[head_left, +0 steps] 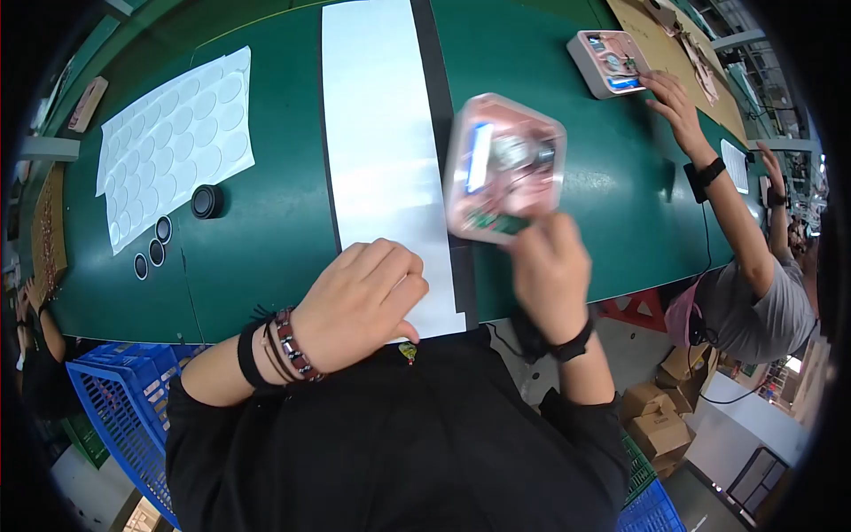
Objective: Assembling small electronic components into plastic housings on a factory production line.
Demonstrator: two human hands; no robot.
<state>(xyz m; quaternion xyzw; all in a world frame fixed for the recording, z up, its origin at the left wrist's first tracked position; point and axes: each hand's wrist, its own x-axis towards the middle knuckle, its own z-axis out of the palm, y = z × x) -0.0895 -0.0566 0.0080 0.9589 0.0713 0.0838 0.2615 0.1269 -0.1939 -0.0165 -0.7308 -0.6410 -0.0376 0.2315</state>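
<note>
Housing (pixel 528 191), pink and open-faced, is positioned just right of the white strip (pixel 377 133). Right hand (pixel 554 275): thumb and fingers closed on its near edge; blur hides the exact contact. Left hand (pixel 359 310): fingers curled over the strip's near end; whether they enclose anything cannot be told. For sound handling, keep the open face upward, grip the outer wall only, and keep fingertips off the green board (pixel 496 222) and blue-and-white part (pixel 480 158). Surface: green table (pixel 266 284), bearing sheets of white circles (pixel 177 142) and a black round part (pixel 206 202) at left. Room: a co-worker's hand (pixel 678 111) meets a second pink housing (pixel 585 66); cardboard boxes (pixel 658 434) stand lower right.
</note>
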